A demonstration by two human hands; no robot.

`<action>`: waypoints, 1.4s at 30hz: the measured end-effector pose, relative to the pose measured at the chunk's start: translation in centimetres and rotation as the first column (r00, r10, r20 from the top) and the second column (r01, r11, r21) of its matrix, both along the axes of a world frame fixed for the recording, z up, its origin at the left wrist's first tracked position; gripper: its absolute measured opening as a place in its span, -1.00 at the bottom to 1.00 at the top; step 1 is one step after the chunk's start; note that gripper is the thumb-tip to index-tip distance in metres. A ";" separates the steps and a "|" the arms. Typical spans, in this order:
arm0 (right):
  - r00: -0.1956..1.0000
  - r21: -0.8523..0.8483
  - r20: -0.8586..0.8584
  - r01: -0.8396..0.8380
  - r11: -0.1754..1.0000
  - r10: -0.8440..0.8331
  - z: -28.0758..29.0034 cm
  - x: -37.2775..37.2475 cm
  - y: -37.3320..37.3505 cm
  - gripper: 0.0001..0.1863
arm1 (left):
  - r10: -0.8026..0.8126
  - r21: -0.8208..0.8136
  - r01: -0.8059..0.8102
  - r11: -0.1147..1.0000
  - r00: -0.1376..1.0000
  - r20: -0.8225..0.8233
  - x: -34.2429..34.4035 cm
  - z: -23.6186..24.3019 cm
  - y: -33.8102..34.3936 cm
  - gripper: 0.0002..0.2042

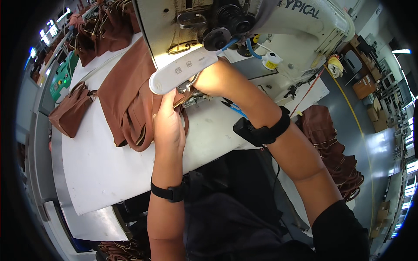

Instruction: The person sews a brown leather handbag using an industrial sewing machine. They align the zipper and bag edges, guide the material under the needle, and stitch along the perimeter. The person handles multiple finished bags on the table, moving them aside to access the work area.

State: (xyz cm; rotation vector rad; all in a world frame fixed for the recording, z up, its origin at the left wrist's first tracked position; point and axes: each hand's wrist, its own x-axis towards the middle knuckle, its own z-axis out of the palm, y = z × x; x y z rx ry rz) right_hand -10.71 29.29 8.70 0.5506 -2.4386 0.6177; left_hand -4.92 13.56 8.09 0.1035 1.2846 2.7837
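A brown leather bag (126, 98) with a gold-toothed zipper (183, 101) lies on the white table, its zipper edge by the metal parts under the sewing machine (265, 26). My left hand (169, 126) grips the bag's edge beside the zipper, its fingertips partly behind the white lamp bar (185, 69). On the other side of the zipper, my right hand (215, 78) is bent in close to the machine's foot. The lamp bar and the machine hide its fingers. Blue-handled snips (235, 107) lie on the table just below my right wrist.
A small brown bag (72, 111) sits at the left on the white table (104, 178). More brown bags (109, 30) are heaped at the far left. Brown leather pieces (328, 148) hang in a stack at the right. A small white bottle (271, 61) stands by the machine.
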 end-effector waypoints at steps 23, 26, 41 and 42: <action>0.977 -0.217 0.022 0.210 0.953 -0.211 0.9 2.7 -1.9 -0.72 | 0.152 -0.374 -0.204 0.905 0.975 -0.165 0.3 0.6 -0.2 -0.60; 0.968 -0.311 -0.110 0.182 0.933 -0.226 0.2 2.5 -2.4 -0.75 | 0.128 -0.358 -0.230 0.905 0.949 -0.287 -0.1 0.1 -0.4 -0.63; 0.869 -0.341 -0.279 0.308 0.888 -0.409 -0.3 5.1 -3.5 -0.72 | 0.175 -0.284 -0.217 0.934 0.970 -0.166 0.9 -0.8 -0.5 -0.74; 0.872 -0.351 -0.245 0.327 0.877 -0.423 -0.3 5.3 -3.7 -0.72 | 0.186 -0.287 -0.237 0.928 0.963 -0.194 0.6 -1.1 -0.8 -0.71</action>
